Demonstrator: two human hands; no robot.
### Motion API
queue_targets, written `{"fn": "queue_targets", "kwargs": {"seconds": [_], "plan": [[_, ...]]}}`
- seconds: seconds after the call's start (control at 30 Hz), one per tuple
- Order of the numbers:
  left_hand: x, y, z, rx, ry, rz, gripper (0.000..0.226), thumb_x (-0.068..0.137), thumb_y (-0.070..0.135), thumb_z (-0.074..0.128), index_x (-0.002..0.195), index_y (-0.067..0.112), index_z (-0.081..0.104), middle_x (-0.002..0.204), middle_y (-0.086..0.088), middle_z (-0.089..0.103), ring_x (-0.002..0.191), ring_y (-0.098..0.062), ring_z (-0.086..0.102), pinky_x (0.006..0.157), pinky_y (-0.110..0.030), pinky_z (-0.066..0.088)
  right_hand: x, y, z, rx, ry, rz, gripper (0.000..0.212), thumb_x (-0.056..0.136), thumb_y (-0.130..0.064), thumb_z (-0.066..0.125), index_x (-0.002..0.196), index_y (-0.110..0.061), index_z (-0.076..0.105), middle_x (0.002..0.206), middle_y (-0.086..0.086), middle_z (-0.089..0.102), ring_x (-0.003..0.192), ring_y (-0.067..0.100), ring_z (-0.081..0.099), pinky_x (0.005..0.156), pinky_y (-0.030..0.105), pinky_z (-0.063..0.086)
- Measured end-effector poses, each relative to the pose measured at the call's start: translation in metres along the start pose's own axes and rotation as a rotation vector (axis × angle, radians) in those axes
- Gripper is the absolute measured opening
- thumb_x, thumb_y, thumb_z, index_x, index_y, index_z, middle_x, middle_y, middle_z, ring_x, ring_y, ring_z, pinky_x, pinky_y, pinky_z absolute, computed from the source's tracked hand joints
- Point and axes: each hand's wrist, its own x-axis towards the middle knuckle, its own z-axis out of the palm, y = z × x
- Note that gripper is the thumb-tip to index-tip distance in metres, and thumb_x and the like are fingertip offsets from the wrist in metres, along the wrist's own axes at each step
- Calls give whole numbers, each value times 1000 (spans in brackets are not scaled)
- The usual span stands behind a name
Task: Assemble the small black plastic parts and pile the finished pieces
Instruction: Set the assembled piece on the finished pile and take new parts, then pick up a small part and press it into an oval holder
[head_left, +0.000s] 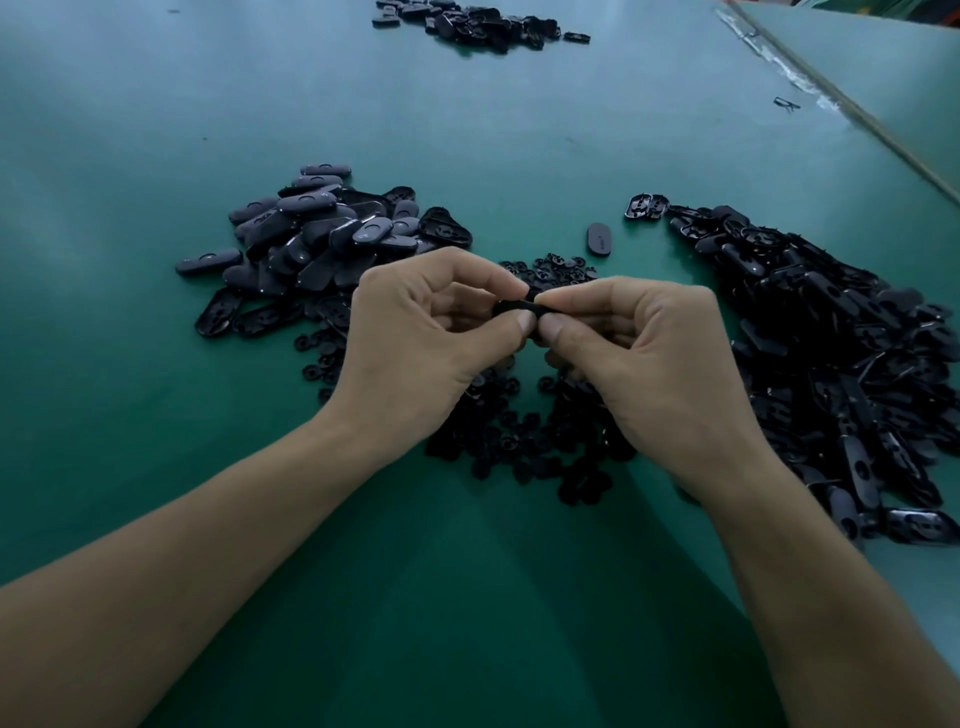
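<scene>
Green bench (156, 130) carried an oval-piece pile (311, 234) at left. Left hand (415, 338) and right hand (649, 364) met mid-frame above small clips (530, 436), each grip pinching one black part (519, 307). Shell heap (841, 353) at right.

Black plastic parts (831, 332), plain green table (467, 130)

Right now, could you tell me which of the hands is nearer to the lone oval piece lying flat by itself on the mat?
Right. The right hand sits just below the lone oval piece; the left hand is farther off, below and to its left.
</scene>
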Motion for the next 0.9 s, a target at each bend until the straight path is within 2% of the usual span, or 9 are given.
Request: {"fn": "queue_targets", "kwargs": {"seconds": [0.13,0.2,0.27,0.37,0.47,0.6,0.73,0.83,0.9], "plan": [[3,-3,-1,-50,71,-15,18,86,1,75,87,19,73,75,1,74,68,-16,71,62,-24,56,0,0,-2,-223,97,-39,20,91,-23,72,111,-27,74,78,-18,71,76,-5,67,75,10,51],[5,-5,-3,-99,139,-43,19,90,-1,70,89,17,73,73,2,72,69,-13,70,61,-20,54,2,2,-12,-380,167,-25,18,92,-18,67,107,-24,75,75,-22,65,71,-11,62,73,3,47],[7,-6,-3,-123,198,-65,20,93,-3,64,93,15,72,73,4,70,69,-11,69,60,-19,53,5,3,-28,-481,210,28,19,91,-12,61,96,-22,77,70,-21,61,62,-15,57,63,-3,39],[11,-6,-3,-174,270,-116,21,96,-5,59,102,12,69,76,8,69,72,-8,67,65,-19,54,6,4,-47,-522,182,145,20,88,-12,59,80,-23,74,64,-14,61,54,-12,54,49,0,35],[17,-6,-5,-315,366,-219,31,96,-5,60,124,8,60,92,2,65,75,-5,65,75,-21,55,6,7,-55,-507,47,260,19,86,-18,63,73,-28,73,65,-11,64,55,-8,55,42,6,35],[18,-3,-6,-315,419,-282,69,91,-6,64,152,6,33,100,1,59,92,-2,62,92,-26,55,6,2,-59,-407,-153,314,6,74,-37,78,80,-36,75,69,-11,70,56,-1,59,59,23,43],[18,-4,-8,-257,400,-301,93,81,5,73,158,12,21,121,0,58,108,2,60,105,-32,51,1,-7,-62,-408,-337,314,53,43,-61,86,90,-41,72,77,-8,68,56,-3,55,63,26,41],[17,-6,-9,-206,380,-277,99,78,9,72,160,15,16,155,1,35,124,0,53,101,-27,51,0,-9,-63,-443,-360,317,66,29,-69,83,89,-44,70,79,-8,66,57,-3,54,63,27,41],[15,-9,-9,-156,366,-238,93,86,4,70,160,19,16,163,8,23,127,3,50,100,-24,50,0,-11,-62,-428,-368,321,66,26,-70,80,87,-44,71,76,-10,68,55,-2,54,62,26,42]]}}
